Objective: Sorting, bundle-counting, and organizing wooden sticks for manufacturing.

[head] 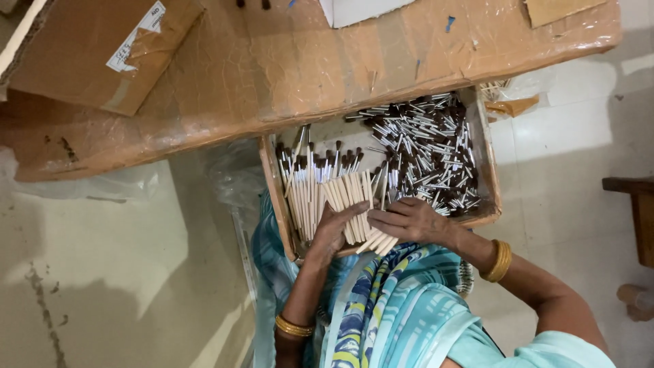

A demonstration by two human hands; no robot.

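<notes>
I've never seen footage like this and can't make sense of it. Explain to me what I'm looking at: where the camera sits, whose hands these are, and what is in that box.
There is one picture, taken by a camera worn on a person's head and looking down, so the scene appears from above with the person's own body at the bottom. No machine is involved, only two bare hands. The left hand and the right hand both rest on a bunch of small brushes with pale wooden handles, gathered side by side. These lie in a shallow cardboard tray on the person's lap. The right part of the tray holds a loose heap of brush heads with silver metal collars. Above the tray is a low table wrapped in brown tape, with a cardboard box on it.
</notes>
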